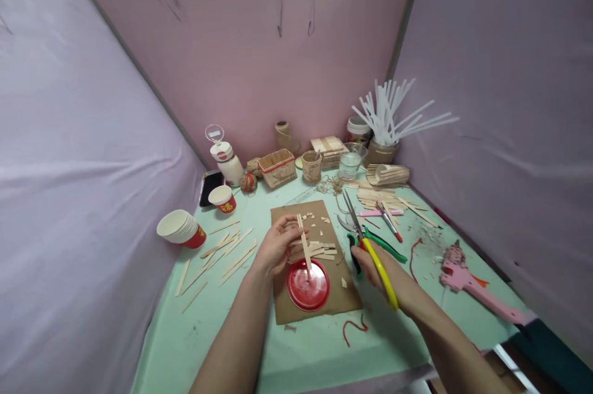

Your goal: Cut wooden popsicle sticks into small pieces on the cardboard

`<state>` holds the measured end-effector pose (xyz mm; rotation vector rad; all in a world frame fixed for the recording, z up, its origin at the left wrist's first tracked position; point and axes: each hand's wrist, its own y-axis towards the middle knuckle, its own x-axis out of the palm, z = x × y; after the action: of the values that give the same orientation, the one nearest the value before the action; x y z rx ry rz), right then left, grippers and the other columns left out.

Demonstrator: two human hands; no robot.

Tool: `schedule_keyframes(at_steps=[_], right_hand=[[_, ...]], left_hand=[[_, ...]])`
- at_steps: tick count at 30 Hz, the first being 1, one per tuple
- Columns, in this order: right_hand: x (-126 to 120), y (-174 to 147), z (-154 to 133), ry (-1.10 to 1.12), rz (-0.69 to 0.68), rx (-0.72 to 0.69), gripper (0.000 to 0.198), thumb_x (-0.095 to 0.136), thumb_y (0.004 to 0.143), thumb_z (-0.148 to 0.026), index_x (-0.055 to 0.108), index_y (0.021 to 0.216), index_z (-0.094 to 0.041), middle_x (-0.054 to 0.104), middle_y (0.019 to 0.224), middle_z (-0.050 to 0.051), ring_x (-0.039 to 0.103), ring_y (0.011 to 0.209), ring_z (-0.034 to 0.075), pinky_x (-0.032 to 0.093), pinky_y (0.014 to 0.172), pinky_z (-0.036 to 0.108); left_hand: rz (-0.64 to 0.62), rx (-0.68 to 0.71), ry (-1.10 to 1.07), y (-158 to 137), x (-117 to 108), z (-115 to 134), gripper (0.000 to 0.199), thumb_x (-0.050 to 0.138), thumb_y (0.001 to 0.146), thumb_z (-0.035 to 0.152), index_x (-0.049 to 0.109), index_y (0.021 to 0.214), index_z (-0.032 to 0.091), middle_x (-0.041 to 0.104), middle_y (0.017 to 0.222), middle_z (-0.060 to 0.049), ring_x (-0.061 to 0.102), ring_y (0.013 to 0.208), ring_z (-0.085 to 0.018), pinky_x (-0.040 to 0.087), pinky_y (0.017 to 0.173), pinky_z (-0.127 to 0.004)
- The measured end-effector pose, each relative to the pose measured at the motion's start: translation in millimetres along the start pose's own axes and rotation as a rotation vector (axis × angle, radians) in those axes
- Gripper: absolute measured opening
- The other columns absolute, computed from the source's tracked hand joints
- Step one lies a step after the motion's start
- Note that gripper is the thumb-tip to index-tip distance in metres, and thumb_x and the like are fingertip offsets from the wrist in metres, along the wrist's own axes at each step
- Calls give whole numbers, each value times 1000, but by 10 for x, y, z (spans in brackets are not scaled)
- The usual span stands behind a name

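Observation:
My left hand (279, 244) is closed in a pinch on a flat wooden stick (304, 246), held upright above the red round lid (308, 286). The lid lies on a brown cardboard sheet (296, 314). Several cut stick pieces (324, 251) rest on the cardboard beside my left fingers, with small wood chips behind them. To the right, my right hand (370, 264) is closed around yellow-handled scissors (380, 272), their long metal blades pointing away from me. Green-handled pruning shears (386, 246) lie just under and behind the scissors, partly hidden.
Loose sticks (222, 255) and stacked paper cups (178, 228) are on the left. A pink glue gun (477, 286) lies at right. Behind stand a white bottle (229, 165), a small basket (278, 168), a cup of water (351, 164) and white glue sticks (386, 110).

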<state>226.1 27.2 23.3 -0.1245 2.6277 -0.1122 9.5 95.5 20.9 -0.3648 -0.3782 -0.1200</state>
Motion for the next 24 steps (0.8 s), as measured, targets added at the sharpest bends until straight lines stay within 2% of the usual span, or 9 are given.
schedule_keyframes(at_steps=[6,9,12,17,21,24], right_hand=[[-4,89,20,-70,-121,65,34,50,84,-55,49,75,-22,60,77,2,53,72,19,43,70,32],[-31,156,-15,-34,-210,91,34,53,83,-54,54,73,-22,63,74,2,56,70,20,43,69,32],[-66,244,-105,19,-357,135,35,52,84,-53,56,71,-21,65,71,3,58,70,21,43,68,32],[-81,431,-232,80,-566,251,39,47,87,-53,53,71,-19,58,63,1,52,58,15,39,57,28],[-52,581,-245,256,-698,265,34,50,87,-53,55,85,-20,56,65,-3,44,53,10,35,51,24],[-23,665,-224,302,-758,250,34,52,87,-53,57,95,-20,59,74,-1,46,59,11,37,54,24]], left_hand=[[-23,-20,-24,132,47,42,42,82,59,22,58,94,18,65,77,0,65,66,-11,52,53,-18],[-13,-36,-14,162,71,40,44,84,58,24,59,93,18,66,79,0,66,67,-12,53,56,-20],[-3,-61,-17,186,89,-10,45,85,56,25,59,93,18,66,79,0,67,67,-12,55,59,-22],[23,-173,-19,234,105,-124,42,85,57,27,59,88,18,66,77,0,66,65,-13,57,61,-26],[75,-233,-19,279,83,-157,39,85,57,29,61,86,17,66,76,-2,66,64,-14,56,56,-24],[109,-241,-12,295,54,-161,38,84,56,29,62,84,17,67,75,-2,66,63,-14,56,55,-24]])
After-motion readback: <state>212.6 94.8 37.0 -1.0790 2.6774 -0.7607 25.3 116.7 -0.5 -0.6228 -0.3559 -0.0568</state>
